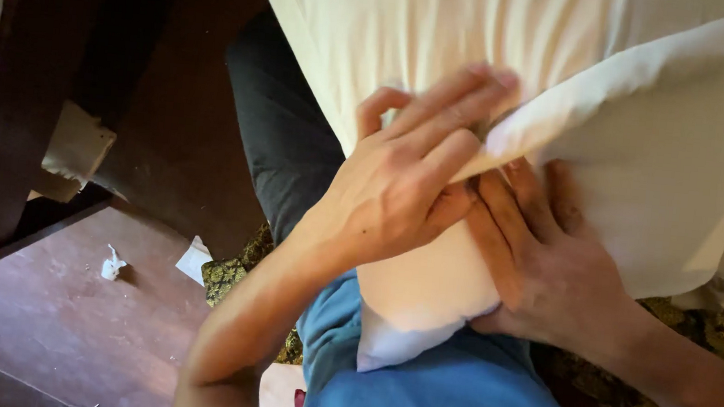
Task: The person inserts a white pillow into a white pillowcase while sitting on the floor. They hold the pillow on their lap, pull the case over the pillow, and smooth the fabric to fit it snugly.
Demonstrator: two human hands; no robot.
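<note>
At centre frame, the left hand [399, 189] lay on the cream pillow [648, 169], fingers [457, 93] nearly straight, pinching the case's edge. The right hand [543, 256] cupped the pillow's lower end, fingers spread flat, pressing it against the blue shirt [449, 398].

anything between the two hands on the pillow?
In the head view, a fold of the white pillowcase edge sits between the left hand and right hand, over the pillow; their fingers nearly meet.
</note>
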